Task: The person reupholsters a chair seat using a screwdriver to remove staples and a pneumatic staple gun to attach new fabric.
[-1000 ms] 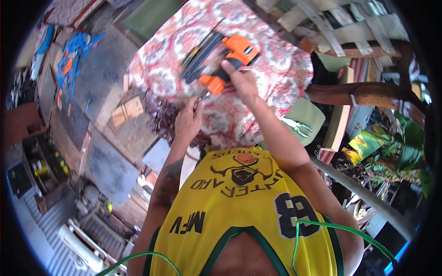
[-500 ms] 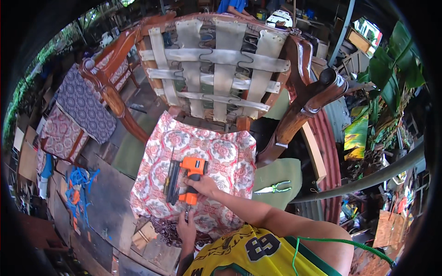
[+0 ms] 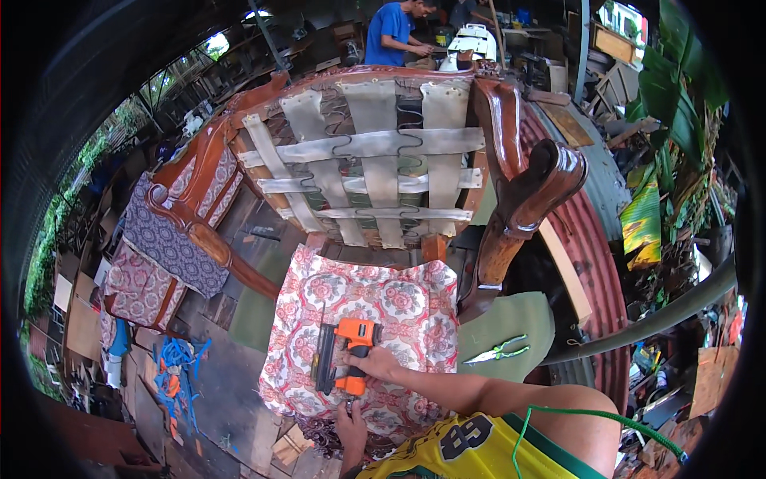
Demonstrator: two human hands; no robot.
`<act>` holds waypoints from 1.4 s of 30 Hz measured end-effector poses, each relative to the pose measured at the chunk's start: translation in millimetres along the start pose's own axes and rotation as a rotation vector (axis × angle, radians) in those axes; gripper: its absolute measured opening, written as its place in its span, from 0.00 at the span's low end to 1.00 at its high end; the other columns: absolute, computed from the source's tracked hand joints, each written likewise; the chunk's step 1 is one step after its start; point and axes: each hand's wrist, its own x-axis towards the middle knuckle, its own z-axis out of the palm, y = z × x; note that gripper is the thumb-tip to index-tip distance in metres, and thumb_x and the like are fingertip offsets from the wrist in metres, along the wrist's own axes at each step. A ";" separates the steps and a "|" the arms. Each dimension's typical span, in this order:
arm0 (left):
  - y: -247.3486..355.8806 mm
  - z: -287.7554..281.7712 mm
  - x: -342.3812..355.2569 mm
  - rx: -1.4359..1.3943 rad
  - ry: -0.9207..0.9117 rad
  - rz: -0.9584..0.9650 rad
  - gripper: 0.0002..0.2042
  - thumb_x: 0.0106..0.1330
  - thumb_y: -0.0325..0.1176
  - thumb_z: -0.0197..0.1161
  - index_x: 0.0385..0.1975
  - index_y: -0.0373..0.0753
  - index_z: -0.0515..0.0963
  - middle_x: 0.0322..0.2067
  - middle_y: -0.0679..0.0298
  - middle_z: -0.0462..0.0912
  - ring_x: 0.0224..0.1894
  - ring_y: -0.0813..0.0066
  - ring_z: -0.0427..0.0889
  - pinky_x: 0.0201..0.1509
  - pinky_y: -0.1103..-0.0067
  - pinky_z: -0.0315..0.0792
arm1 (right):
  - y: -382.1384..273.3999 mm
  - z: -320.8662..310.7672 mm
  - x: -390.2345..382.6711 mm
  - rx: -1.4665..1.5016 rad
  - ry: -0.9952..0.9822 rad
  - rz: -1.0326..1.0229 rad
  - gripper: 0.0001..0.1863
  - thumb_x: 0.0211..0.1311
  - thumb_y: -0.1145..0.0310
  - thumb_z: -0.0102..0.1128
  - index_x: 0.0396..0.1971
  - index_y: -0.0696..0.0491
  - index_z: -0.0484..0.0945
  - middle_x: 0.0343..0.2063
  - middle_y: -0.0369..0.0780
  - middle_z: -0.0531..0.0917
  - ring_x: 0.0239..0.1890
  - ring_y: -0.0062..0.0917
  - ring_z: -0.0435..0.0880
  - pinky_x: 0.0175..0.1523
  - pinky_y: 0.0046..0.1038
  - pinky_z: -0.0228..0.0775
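An orange and black nail gun or stapler (image 3: 357,329) lies over a red, white and grey floral fabric cover (image 3: 399,297). My right hand (image 3: 377,364) is wrapped round its black grip, just under the orange body. At the base of the grip, my left hand (image 3: 351,425) pinches a small metal fitting (image 3: 349,404). The covered piece lies in front of a carved wooden chair frame (image 3: 499,239), with pale straps (image 3: 359,144) woven across wavy springs. Dark carved wood shows beneath the fabric's near edge.
Green-handled pliers (image 3: 499,351) rest on green material at the right. Blue strips (image 3: 177,379) lie piled on the floor at left, near another floral-upholstered chair (image 3: 144,287). Red corrugated sheeting (image 3: 590,255) borders the right side. A person in blue (image 3: 388,36) stands beyond the chair.
The view has tilted up and shifted left, so the scene sits lower and farther right, and more of the person behind shows. Both hands keep their hold at the tool.
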 end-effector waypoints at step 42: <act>105.0 -5.3 -84.1 -0.721 -0.162 -0.197 0.18 0.80 0.35 0.56 0.60 0.31 0.67 0.39 0.57 0.81 0.37 0.70 0.80 0.43 0.71 0.74 | -36.1 27.3 -89.4 0.503 0.126 -0.203 0.07 0.58 0.74 0.67 0.33 0.62 0.82 0.22 0.37 0.84 0.23 0.18 0.82 0.29 0.25 0.76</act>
